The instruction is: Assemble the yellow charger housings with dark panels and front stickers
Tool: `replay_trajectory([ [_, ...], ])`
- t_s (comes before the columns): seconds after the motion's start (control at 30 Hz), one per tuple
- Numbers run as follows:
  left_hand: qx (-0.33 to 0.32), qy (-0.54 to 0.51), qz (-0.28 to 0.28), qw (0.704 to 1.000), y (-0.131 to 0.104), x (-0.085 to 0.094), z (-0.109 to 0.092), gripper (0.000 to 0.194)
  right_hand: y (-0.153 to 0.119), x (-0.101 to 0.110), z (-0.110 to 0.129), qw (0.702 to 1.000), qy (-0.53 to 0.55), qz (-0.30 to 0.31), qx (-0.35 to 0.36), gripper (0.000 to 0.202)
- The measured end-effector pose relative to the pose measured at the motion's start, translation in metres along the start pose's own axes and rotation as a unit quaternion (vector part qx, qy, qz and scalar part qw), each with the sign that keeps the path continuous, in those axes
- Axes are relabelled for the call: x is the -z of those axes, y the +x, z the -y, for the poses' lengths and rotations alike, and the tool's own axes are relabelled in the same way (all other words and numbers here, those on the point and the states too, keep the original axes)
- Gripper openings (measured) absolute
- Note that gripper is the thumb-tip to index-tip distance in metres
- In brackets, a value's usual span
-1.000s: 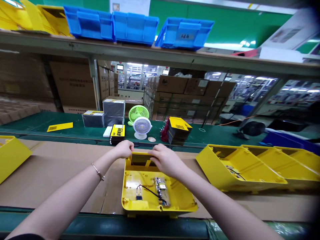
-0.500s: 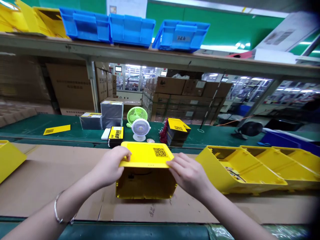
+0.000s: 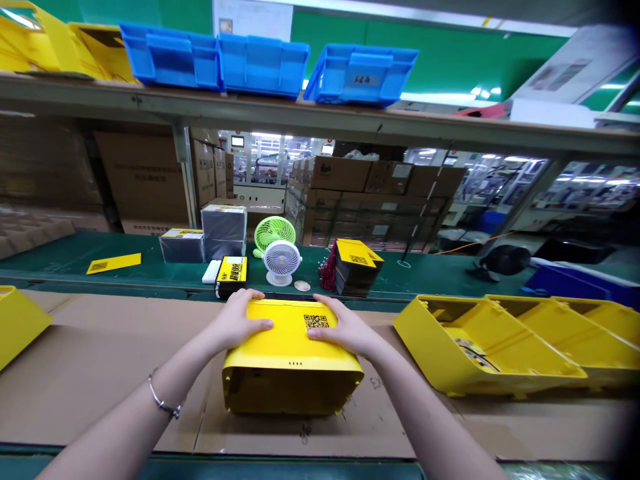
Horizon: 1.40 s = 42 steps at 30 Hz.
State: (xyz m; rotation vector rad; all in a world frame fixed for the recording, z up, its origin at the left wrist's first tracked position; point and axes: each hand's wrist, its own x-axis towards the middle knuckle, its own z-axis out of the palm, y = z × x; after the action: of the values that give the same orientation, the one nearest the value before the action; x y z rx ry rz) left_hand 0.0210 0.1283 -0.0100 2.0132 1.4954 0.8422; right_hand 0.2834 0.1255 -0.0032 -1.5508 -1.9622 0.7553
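Yellow case [image 3: 283, 347] between left hand [image 3: 237, 325] and right hand [image 3: 346, 327], long axis side to side, neither hand nearer; each grips a far corner, thumb on top.

One head-worn view, looking forward and down across the desk [image 3: 135, 283].
The camera sits at the person's head, above the near side, facing away from the body; left hand [image 3: 239, 325], right hand [image 3: 349, 327] and yellow plastic housing [image 3: 285, 348] fall close in the lower middle, above the cardboard sheet [image 3: 110, 380]. Its wide field runs up to the shelf [image 3: 345, 119] with blue bins [image 3: 363, 72] at the top and, beneath that, out to stacked cartons [image 3: 340, 175] farther off. The shelf edge slants down rightward; darkness shades the right border.
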Motion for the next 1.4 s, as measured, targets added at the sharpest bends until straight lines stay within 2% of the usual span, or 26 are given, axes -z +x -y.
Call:
replay_trajectory([
  [0.07,-0.01,-0.004,-0.02,1.0,0.01,-0.002,0.005,0.049,0.008,-0.004,-0.003,0.998,0.061,0.022,-0.024,0.072],
  [0.17,-0.013,-0.002,-0.02,1.0,0.027,-0.001,0.014,0.037,0.013,-0.008,-0.007,0.992,0.118,0.012,-0.029,0.052],
  [0.3,-0.006,0.015,-0.02,1.0,0.057,0.003,0.037,0.043,0.02,-0.014,-0.015,0.989,0.14,-0.028,-0.025,0.036],
  [0.5,0.04,0.104,-0.096,0.989,0.098,0.008,0.091,0.052,0.025,-0.016,-0.021,0.988,0.152,-0.039,-0.013,0.034],
  [0.63,0.042,0.155,-0.119,0.98,0.099,0.001,0.123,0.074,0.02,-0.012,-0.017,0.986,0.165,0.002,-0.018,0.037],
  [0.7,0.036,0.166,-0.12,0.978,0.091,-0.006,0.134,0.077,0.018,-0.01,-0.015,0.979,0.194,0.04,-0.041,0.045],
  [0.77,0.022,0.167,-0.128,0.977,0.083,-0.011,0.142,0.07,0.017,-0.01,-0.014,0.97,0.228,0.062,-0.052,0.047],
  [0.83,0.006,0.158,-0.146,0.977,0.075,-0.013,0.146,0.055,0.017,-0.01,-0.013,0.963,0.255,0.066,-0.048,0.043],
  [0.93,-0.003,0.13,-0.185,0.974,0.067,-0.008,0.144,0.033,0.019,-0.011,-0.014,0.958,0.278,0.064,-0.042,0.036],
  [1.0,0.002,0.102,-0.219,0.97,0.064,0.001,0.138,0.026,0.021,-0.012,-0.015,0.963,0.263,0.056,-0.037,0.033],
  [1.13,0.018,0.022,-0.319,0.947,0.059,0.025,0.115,0.019,0.026,-0.013,-0.019,0.983,0.182,0.007,-0.019,0.032],
  [1.23,0.023,-0.063,-0.379,0.923,0.055,0.043,0.089,0.026,0.028,-0.015,-0.021,0.987,0.159,-0.009,-0.016,0.032],
  [1.33,0.006,-0.158,-0.386,0.909,0.044,0.057,0.055,0.035,0.024,-0.015,-0.018,0.99,0.136,-0.041,-0.017,0.033],
  [1.37,-0.003,-0.203,-0.374,0.905,0.038,0.06,0.043,0.035,0.022,-0.015,-0.017,0.99,0.128,-0.058,-0.02,0.034],
  [1.4,-0.017,-0.297,-0.346,0.89,0.03,0.063,0.03,0.036,0.019,-0.015,-0.015,0.99,0.116,-0.08,-0.021,0.034],
])
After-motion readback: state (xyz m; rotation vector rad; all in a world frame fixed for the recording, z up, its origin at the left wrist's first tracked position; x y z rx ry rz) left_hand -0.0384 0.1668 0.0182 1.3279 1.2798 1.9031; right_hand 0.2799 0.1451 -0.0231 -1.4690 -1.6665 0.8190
